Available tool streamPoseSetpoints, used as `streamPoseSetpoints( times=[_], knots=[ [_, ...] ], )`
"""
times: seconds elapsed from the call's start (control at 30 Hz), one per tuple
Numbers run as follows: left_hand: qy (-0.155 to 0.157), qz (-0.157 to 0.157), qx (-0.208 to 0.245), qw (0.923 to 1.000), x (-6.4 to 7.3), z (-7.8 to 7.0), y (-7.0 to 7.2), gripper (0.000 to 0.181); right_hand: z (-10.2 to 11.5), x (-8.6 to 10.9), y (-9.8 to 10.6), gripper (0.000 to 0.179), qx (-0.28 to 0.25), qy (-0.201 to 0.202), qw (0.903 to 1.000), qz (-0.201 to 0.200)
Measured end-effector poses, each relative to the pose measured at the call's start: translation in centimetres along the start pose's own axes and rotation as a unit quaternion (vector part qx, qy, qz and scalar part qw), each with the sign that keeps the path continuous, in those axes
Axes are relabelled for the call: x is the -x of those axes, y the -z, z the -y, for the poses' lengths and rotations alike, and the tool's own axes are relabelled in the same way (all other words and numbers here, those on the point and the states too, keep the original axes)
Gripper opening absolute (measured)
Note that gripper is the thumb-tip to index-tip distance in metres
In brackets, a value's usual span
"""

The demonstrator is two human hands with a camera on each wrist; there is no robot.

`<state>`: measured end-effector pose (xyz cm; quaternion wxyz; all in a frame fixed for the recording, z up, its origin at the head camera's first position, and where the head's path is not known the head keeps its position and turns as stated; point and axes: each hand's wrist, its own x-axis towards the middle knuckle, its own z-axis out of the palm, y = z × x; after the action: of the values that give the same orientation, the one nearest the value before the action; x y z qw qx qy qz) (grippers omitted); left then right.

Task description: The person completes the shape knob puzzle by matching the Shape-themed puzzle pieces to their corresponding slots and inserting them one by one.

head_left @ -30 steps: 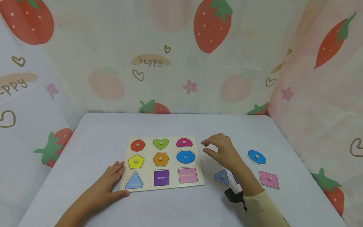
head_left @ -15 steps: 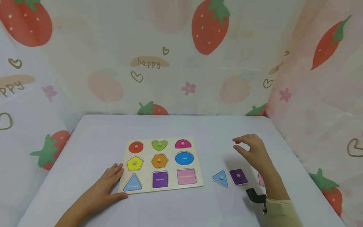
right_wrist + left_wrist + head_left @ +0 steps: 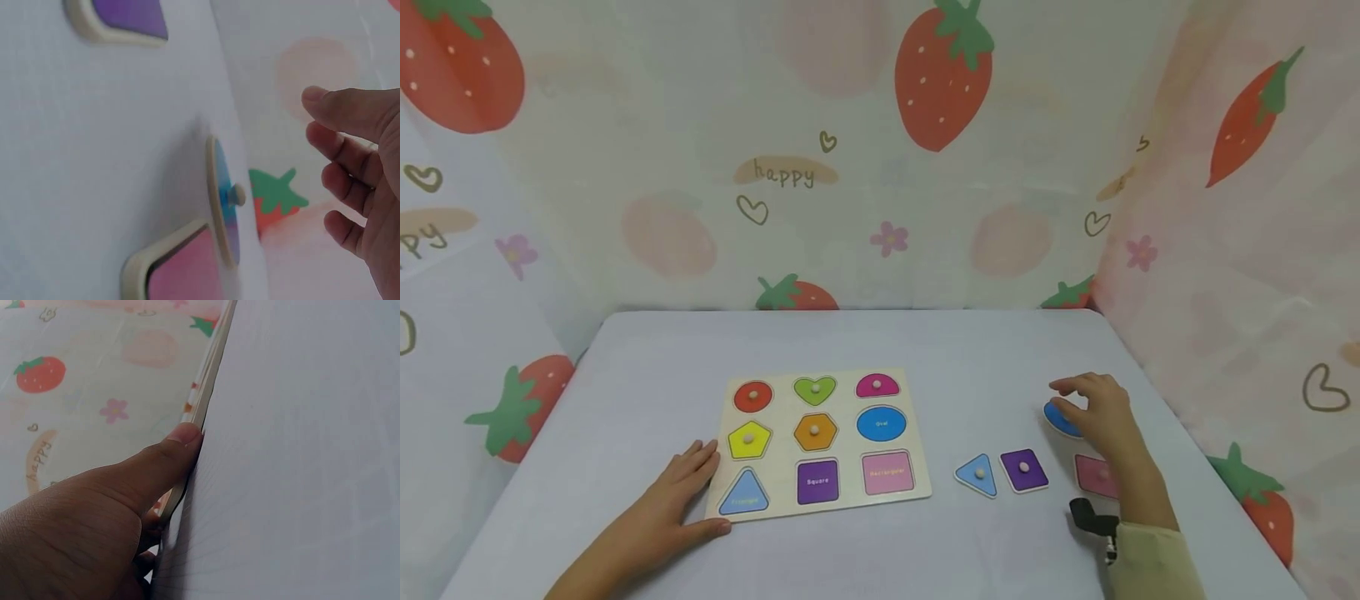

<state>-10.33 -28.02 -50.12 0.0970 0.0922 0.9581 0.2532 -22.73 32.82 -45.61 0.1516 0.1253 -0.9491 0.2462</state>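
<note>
My left hand rests with fingers straight at the left edge of a wooden shape-puzzle board; its thumb lies along the board's edge in the left wrist view. My right hand hovers over a blue oval puzzle piece, thumb and fingers bent but apart, holding nothing. In the right wrist view the oval's wooden knob stands below and left of the fingertips. A pink rectangle piece lies partly under the right wrist, a purple square piece and a blue triangle piece left of it.
Knobbed red circle, green heart, magenta half-circle, yellow pentagon and orange hexagon pieces sit in the board. Its oval, triangle, square and rectangle spots show printed words. Behind the white table hangs a strawberry-print curtain.
My right hand has moved right from beside the board, then lowered over the blue oval, uncovering the triangle and square pieces. The left hand stays at the board; the head view shifts slightly.
</note>
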Motion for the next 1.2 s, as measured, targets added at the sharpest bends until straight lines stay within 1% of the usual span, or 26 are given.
streamPoseSetpoints(
  times=[0.17,0.3,0.37,0.4,0.6,0.7,0.8,0.97,1.13,1.2],
  knots=[
    [0.001,-0.005,0.002,1.0,0.0,0.1,0.0,0.113,-1.5,0.4,0.0,0.032,0.015,-0.045,0.9976,0.05],
    [0.005,0.004,0.009,0.9999,0.3,0.0,-0.1,0.114,-2.3,1.0,-0.3,0.036,0.03,-0.089,0.9901,0.105],
    [0.01,0.009,0.009,0.9999,0.4,0.0,-0.1,0.114,-2.5,1.3,-0.6,0.037,0.035,-0.103,0.9865,0.123],
    [0.008,0.008,0.008,0.9999,0.4,0.0,-0.1,0.114,-2.6,1.4,-0.6,0.037,0.035,-0.109,0.9851,0.128],
    [-0.013,-0.012,0.007,0.9998,0.3,0.1,0.1,0.111,-2.8,1.3,-0.6,0.034,0.036,-0.123,0.9832,0.13],
    [-0.014,-0.016,0.012,0.9997,0.2,0.1,0.1,0.111,-2.7,1.1,-0.5,0.032,0.034,-0.132,0.9822,0.129],
    [-0.014,-0.013,0.01,0.9998,0.1,0.3,0.1,0.112,-2.5,1.1,-0.6,0.03,0.029,-0.144,0.9815,0.123],
    [0.004,-0.002,0.002,1.0,0.0,0.6,0.1,0.114,-2.4,1.0,-0.8,0.026,0.02,-0.152,0.9817,0.114],
    [0.002,-0.001,0.011,0.9999,-0.1,0.5,0.0,0.114,-2.3,0.9,-0.7,0.025,0.02,-0.164,0.9796,0.115],
    [-0.004,-0.002,0.014,0.9999,-0.1,0.4,-0.1,0.114,-2.3,1.0,-0.6,0.025,0.023,-0.167,0.9788,0.117]
  ],
)
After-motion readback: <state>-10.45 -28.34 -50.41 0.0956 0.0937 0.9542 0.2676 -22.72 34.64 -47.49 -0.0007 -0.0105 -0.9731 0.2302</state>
